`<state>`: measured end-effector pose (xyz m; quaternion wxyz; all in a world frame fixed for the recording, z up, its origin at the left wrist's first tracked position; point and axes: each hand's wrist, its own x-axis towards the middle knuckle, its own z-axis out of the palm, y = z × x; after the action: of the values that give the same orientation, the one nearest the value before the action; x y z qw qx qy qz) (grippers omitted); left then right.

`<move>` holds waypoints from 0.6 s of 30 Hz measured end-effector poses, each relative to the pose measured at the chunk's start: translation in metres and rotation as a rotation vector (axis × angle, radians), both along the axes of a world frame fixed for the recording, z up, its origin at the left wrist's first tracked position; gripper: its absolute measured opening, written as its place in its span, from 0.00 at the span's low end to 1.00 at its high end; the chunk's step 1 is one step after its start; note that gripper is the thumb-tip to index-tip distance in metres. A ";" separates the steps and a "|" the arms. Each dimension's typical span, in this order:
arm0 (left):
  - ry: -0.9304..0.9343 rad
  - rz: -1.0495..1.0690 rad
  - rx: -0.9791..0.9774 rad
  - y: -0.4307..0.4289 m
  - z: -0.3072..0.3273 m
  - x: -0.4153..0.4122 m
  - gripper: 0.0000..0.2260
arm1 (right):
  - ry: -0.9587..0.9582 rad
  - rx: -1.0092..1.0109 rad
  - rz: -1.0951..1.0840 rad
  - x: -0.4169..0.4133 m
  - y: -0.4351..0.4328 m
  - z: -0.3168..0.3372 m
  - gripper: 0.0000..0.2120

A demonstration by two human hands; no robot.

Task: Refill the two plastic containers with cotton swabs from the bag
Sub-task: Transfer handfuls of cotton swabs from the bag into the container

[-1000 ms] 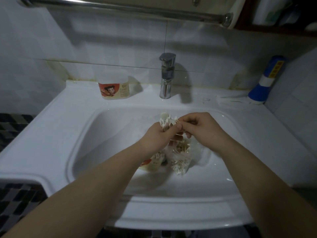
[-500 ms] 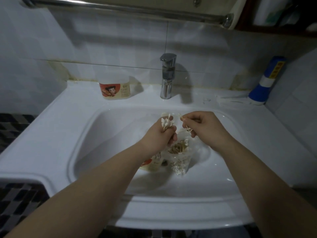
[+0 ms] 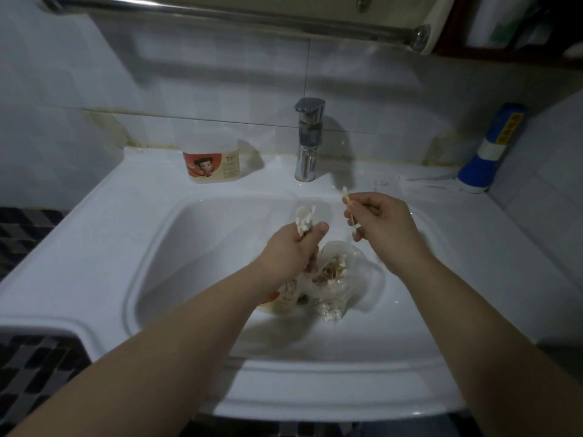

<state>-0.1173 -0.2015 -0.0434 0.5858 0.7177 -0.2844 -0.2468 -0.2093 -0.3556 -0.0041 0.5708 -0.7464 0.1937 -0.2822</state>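
Observation:
My left hand (image 3: 291, 247) grips a bundle of cotton swabs (image 3: 304, 219), their white tips sticking up above the fist. To its right, my right hand (image 3: 383, 223) pinches a single cotton swab (image 3: 347, 205) held upright. Below both hands a clear plastic bag (image 3: 339, 275) with several swabs lies in the white sink basin (image 3: 195, 247). A plastic container (image 3: 285, 302) with a red label lies beside the bag, partly hidden under my left wrist. A second labelled plastic container (image 3: 212, 159) stands on the ledge at the back left.
A chrome tap (image 3: 307, 140) rises behind the basin. A blue and white torch (image 3: 490, 149) leans in the right back corner. A metal rail (image 3: 236, 14) runs along the wall above. Black mosaic tiles (image 3: 34, 373) lie left of the sink.
My hands have come apart. The right hand has drawn one swab out of the bundle and moved right and up; the left hand keeps the bundle.

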 end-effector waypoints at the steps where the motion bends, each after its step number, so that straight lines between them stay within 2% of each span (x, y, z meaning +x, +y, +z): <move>1: 0.057 0.013 -0.052 0.000 0.000 0.001 0.16 | 0.014 -0.008 0.026 -0.001 0.001 0.000 0.07; 4: 0.161 0.057 -0.153 -0.002 0.004 0.003 0.14 | 0.041 -0.035 0.111 0.000 0.008 -0.004 0.10; 9: 0.101 0.056 -0.129 -0.003 0.005 0.000 0.15 | 0.076 -0.136 0.222 0.006 0.021 -0.010 0.13; 15: 0.241 0.132 -0.123 -0.004 0.002 0.001 0.15 | 0.172 -0.201 0.277 0.004 0.023 -0.017 0.21; 18: 0.276 0.111 -0.168 -0.005 0.001 -0.002 0.14 | 0.194 -0.394 0.256 0.001 0.020 -0.013 0.20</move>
<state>-0.1197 -0.2065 -0.0419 0.6901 0.6401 -0.1808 -0.2853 -0.2085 -0.3354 -0.0169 0.4239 -0.8853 0.0929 -0.1670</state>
